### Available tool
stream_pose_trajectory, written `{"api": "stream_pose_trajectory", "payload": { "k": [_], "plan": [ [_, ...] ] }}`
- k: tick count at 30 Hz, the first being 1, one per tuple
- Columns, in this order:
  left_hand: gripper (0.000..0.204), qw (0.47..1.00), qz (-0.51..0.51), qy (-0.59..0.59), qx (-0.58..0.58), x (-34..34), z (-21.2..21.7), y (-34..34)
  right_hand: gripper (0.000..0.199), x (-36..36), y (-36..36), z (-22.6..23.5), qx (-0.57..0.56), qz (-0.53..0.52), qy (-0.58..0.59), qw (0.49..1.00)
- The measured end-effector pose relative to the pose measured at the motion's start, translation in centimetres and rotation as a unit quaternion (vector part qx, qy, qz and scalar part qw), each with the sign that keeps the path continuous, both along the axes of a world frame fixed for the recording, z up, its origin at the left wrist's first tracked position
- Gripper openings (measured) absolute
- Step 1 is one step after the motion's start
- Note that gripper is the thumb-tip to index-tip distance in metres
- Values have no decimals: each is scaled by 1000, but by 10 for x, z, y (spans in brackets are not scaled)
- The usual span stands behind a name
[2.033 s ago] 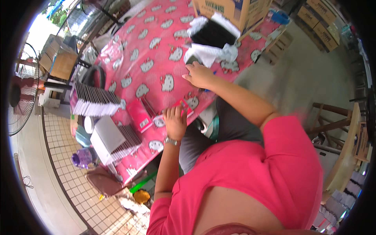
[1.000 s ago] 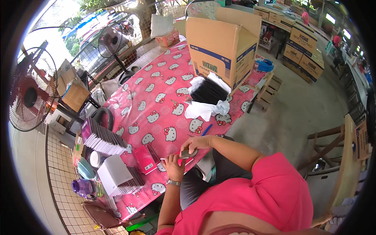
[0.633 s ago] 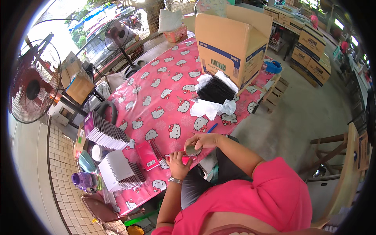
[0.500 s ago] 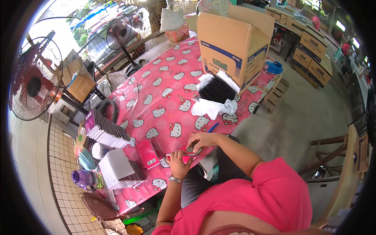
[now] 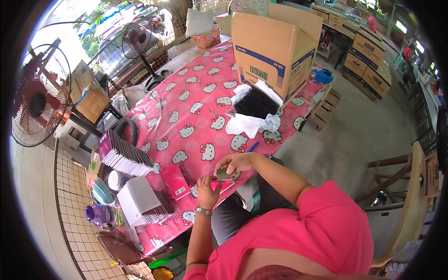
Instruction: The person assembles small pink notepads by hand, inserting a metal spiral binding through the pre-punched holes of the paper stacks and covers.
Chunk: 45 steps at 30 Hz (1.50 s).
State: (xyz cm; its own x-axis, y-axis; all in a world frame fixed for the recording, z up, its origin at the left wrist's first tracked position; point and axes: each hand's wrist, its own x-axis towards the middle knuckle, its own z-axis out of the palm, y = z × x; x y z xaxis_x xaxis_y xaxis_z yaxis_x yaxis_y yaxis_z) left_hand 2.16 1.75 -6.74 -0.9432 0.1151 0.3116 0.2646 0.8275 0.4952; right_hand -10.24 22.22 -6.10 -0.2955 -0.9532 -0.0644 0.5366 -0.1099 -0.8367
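At the table's near edge, my left hand (image 5: 207,193) is closed on the end of a small red notebook (image 5: 227,185). A thin dark spiral coil (image 5: 242,179) runs along the notebook's top edge and sticks out past it to the right. Just above that edge my right hand (image 5: 236,163) pinches a small flat grey-green piece (image 5: 224,174), its lower side close against the coil. Whether the piece touches the coil I cannot tell. To the left of my left hand lie pink spiral notebooks (image 5: 176,183).
Stacks of white-paged notebooks (image 5: 138,198) and purple-covered notebooks (image 5: 122,151) stand on the left. Black coils (image 5: 256,102) lie on white paper before an open carton (image 5: 261,51). A blue pen-like stick (image 5: 253,147) rests beyond my right hand. A purple bottle (image 5: 98,213) stands far left.
My right hand has moved left along the coil, and more of the grey-green piece shows. My left hand stays at the notebook's end, with its fingers shifted slightly.
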Motion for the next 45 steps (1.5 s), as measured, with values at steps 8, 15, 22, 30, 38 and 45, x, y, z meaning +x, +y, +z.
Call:
{"api": "stream_pose_trajectory", "payload": {
  "k": [8,15,22,30,38,45],
  "plan": [
    [29,999,-10,21,28,-14,-1,-27,51,-9,-17,11,120,0,128,985],
    [26,997,-29,-17,74,-18,1,-26,48,-16,-23,15,150,11,200,968],
    [25,991,-18,-64,114,-9,-6,-35,45,-20,-38,8,242,16,341,908],
    [13,963,103,24,249,-1,-21,-9,63,-74,15,-13,382,-315,636,592],
    [17,974,129,18,184,14,-28,3,50,54,-27,31,212,-206,753,588],
    [23,961,155,33,225,9,-30,1,39,47,-56,48,349,-13,747,565]
  ]
}}
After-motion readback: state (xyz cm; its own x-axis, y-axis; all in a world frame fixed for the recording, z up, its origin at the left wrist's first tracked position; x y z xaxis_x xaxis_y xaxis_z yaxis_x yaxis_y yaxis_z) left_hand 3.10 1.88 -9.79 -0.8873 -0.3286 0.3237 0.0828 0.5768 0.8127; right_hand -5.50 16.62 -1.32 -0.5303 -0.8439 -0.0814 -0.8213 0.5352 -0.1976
